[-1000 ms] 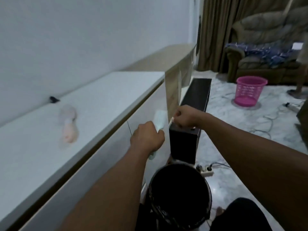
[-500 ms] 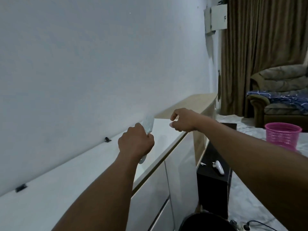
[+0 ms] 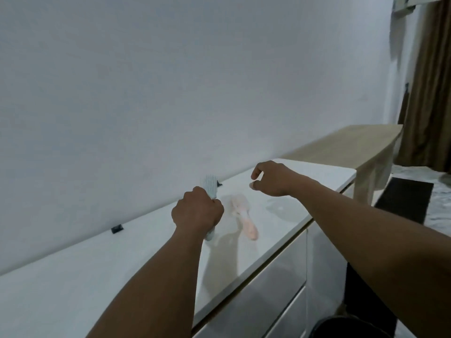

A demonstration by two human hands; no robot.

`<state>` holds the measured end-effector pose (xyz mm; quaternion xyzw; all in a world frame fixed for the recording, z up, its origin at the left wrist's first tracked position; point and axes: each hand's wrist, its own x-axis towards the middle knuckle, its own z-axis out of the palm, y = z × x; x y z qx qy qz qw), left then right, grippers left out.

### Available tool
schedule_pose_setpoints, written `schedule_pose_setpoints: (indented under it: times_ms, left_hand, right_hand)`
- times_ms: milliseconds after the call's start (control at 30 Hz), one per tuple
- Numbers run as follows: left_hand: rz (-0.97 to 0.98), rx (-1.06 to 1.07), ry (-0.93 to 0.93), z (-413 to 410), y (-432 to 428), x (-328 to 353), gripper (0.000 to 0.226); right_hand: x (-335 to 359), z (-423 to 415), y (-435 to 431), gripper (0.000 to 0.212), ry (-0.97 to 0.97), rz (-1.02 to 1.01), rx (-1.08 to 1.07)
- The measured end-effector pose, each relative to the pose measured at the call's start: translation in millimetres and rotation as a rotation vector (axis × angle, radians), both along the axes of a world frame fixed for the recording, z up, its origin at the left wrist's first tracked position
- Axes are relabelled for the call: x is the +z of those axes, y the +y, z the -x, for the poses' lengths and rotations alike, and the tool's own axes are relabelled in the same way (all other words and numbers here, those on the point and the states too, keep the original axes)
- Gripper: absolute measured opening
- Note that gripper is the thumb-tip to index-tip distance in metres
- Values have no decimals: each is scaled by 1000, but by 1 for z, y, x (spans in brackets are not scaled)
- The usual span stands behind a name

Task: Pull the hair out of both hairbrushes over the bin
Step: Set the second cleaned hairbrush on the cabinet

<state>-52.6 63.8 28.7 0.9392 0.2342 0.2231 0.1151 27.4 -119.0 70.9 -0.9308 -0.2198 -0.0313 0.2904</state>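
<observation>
My left hand [image 3: 197, 211] is closed around the handle of a pale blue-green hairbrush [image 3: 210, 186], held upright above the white cabinet top [image 3: 73, 276]. A pink hairbrush [image 3: 244, 215] lies flat on that top just right of my left hand. My right hand [image 3: 274, 178] hovers above the top to the right of the pink brush, thumb and forefinger apart, nothing visible between them. Only the rim of the black bin [image 3: 341, 325] shows on the floor at the bottom right.
A white wall rises behind the cabinet, with two small dark clips [image 3: 116, 228] at its base. A wooden side table [image 3: 353, 147] adjoins the cabinet's far end. A black low unit [image 3: 402, 201] stands on the floor to the right, by brown curtains [image 3: 429, 93].
Both hands have risen from over the bin to above the cabinet top. The view has swung left, bringing the pink brush back into sight. My right hand's fingers have opened.
</observation>
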Motion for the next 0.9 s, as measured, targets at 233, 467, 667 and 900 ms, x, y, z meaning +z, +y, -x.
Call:
schedule_pose_setpoints:
  times_ms: [233, 467, 667, 900]
  left_hand:
    - [32, 19, 83, -6, 15, -37, 24]
    - [69, 26, 149, -12, 21, -55, 14]
    - [86, 78, 120, -9, 29, -55, 11]
    - [101, 204, 58, 7, 55, -49, 13]
  right_hand:
    - [-53, -9, 41, 37, 39, 116, 20]
    - [-91, -9, 57, 30, 51, 154, -84]
    - [-95, -9, 64, 31, 0, 50, -68]
    - [-90, 1, 100, 32, -38, 2, 44]
